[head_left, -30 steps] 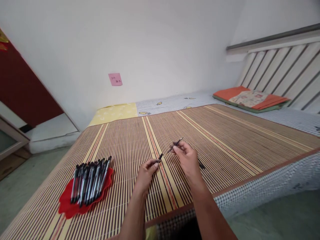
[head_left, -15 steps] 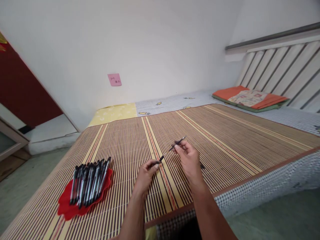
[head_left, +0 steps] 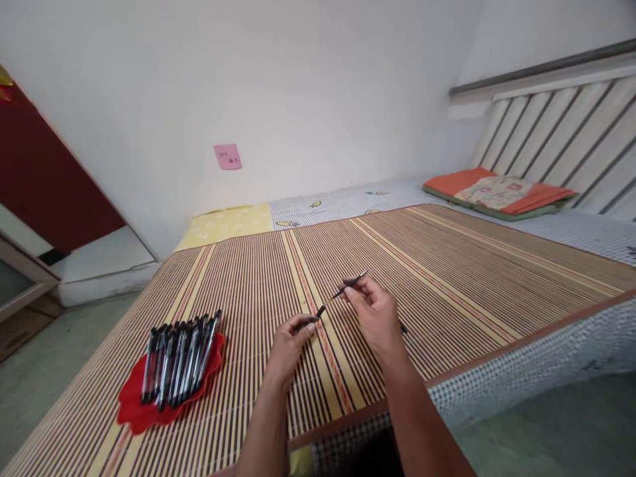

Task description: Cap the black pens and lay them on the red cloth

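Note:
My left hand pinches a short black pen piece between thumb and fingertips, over the striped mat. My right hand is closed in a pinch on a thin dark pen refill, its pointed tip up and to the right. The refill's lower end meets the black piece; whether it sits inside cannot be made out. Partly hidden behind my right wrist, a small dark object lies on the mat. To the left, several clear pens with black ends lie side by side on a red wavy-edged cloth or tray.
The mat covers a bed with a checked sheet and a yellow cloth at the back. Folded orange and green bedding lies at the far right by a white slatted headboard. A pink note is on the wall.
Both hands stay almost in place with the pen parts between them. The gap between the two hands' fingertips looks about the same, and the view has shifted slightly.

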